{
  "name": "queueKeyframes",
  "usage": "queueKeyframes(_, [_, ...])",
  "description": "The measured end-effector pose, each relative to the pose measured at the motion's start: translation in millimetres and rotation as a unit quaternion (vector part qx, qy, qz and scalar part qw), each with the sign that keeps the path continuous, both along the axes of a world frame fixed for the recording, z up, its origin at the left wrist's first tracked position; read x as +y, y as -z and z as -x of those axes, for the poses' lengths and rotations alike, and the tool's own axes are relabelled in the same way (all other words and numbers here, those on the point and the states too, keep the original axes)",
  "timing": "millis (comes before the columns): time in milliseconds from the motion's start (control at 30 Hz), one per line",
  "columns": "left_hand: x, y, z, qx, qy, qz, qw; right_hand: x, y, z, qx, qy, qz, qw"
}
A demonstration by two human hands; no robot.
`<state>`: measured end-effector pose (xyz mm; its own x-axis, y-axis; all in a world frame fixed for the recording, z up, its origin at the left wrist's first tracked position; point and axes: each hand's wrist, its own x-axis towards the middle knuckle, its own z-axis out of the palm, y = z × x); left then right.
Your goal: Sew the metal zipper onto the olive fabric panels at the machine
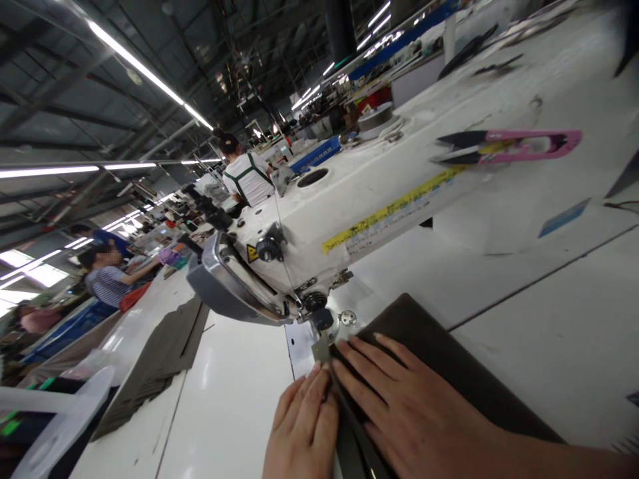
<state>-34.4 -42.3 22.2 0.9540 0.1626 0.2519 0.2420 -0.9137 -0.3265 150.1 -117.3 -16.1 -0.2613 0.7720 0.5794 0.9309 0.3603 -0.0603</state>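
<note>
The dark fabric lies at the lower centre and right of the frame, flat on the white table, one corner pointing up towards the middle. Its narrow folded strip runs between my hands up to the metal foot of the sewing machine.

My right hand rests palm down on the fabric, fingers stretched out and slightly apart, their tips just beside the foot; they press on the cloth without curling around it. My left hand, at the bottom centre, keeps its fingers bent and close together, the tips at the strip's left edge, just below the foot. I cannot tell whether they pinch the strip or only press against it, since the undersides are hidden.

The machine's white arm slants from the centre to the upper right, with pink-handled snips lying on it and a yellow tape along its side. At the lower left of the frame, a fanned stack of grey-brown pieces lies on the table. Beyond, a person in a striped shirt sits at the left, and another in a white shirt with dark straps shows at the upper centre, under strip lights.
</note>
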Motion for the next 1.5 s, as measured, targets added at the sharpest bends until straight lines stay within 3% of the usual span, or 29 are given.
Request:
queueKeyframes(233, [-12, 4.9, -7, -0.085, -0.038, 0.061, 0.994, -6, -1.1, -6, -0.028, -0.052, -0.026, 0.998])
queueKeyframes(500, [-17, 15.4, -11, -0.185, -0.072, 0.064, 0.978, -5, 2.6, -11, -0.112, -0.088, -0.060, 0.988])
queueKeyframes(767, [-14, 20.0, -16, -0.176, -0.075, 0.050, 0.980, -6, 7.7, -13, -0.119, -0.090, -0.038, 0.988])
queueKeyframes(1067, [15, 12.0, -33, -0.092, -0.114, 0.110, 0.983, 29, 7.5, -29, -0.104, -0.080, -0.019, 0.991])
queueKeyframes(1267, [20, 24.8, -36, -0.165, -0.095, 0.078, 0.979, 33, 7.9, -33, -0.120, -0.103, -0.030, 0.987])
queueKeyframes(1500, [17, 23.7, -36, -0.197, -0.084, 0.049, 0.976, 32, -1.8, -31, -0.090, -0.107, -0.064, 0.988])
